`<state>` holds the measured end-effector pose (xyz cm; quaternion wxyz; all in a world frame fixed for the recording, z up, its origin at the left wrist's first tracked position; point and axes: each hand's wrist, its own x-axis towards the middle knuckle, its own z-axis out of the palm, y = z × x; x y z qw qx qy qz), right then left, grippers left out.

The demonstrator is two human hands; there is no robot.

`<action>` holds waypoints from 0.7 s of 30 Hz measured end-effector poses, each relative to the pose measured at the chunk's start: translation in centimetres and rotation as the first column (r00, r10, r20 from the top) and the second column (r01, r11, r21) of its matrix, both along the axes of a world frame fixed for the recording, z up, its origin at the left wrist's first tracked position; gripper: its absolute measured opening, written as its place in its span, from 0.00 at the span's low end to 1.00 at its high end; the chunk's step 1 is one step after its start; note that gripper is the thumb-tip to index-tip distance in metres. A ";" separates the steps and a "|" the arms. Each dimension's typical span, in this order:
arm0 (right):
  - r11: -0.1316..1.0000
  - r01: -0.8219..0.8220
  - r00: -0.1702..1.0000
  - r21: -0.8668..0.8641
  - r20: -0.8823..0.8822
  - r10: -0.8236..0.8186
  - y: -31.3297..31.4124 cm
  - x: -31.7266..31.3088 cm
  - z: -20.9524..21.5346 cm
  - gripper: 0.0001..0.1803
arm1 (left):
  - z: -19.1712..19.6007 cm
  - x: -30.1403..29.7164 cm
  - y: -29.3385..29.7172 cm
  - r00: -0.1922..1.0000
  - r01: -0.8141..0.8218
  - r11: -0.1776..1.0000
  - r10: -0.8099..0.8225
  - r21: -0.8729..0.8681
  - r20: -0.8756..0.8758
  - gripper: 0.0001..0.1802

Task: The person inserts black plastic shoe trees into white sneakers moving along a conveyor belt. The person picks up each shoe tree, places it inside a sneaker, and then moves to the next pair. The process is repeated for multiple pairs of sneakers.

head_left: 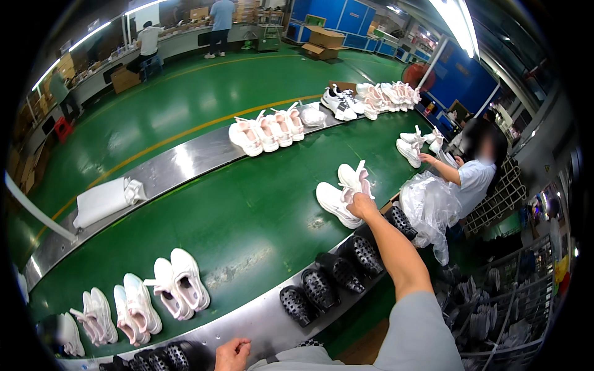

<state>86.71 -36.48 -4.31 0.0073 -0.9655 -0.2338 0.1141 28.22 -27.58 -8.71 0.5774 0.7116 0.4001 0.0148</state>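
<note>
Conveyor belt (pixel 247 210), green, wide, carries white sneakers in pairs; steel rim (pixel 260 321) on near side of belt lined with black perforated shoe lasts (pixel 322 287); right hand (pixel 361 204) reaches over belt's near edge, fingers closed on white sneaker pair (pixel 343 193), seemingly positioning it; left hand (pixel 232 354) loosely curled, empty, resting at rim.

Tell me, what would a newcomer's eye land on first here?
Probably the wide green conveyor belt curving through the middle, dotted with pairs of white sneakers. The right hand reaches out to one white sneaker pair at the belt's near edge, above a row of black perforated shoe forms. The left hand rests low at the metal rim.
</note>
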 end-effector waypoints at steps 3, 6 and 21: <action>0.983 0.163 0.986 -0.089 -0.030 -0.166 0.7 3.5 -3.0 0.21 | 0.6 1.2 0.7 0.998 0.048 0.997 -0.046 0.068 -0.042 0.18; 0.944 0.318 0.948 -0.094 0.026 -0.317 0.8 5.7 -5.8 0.21 | 1.3 2.9 1.2 0.995 0.056 0.996 -0.049 0.068 -0.092 0.18; 0.969 0.230 0.937 0.092 0.246 -0.246 1.0 11.8 -10.3 0.16 | 2.9 9.2 2.4 0.970 0.169 0.979 -0.145 0.110 -0.197 0.14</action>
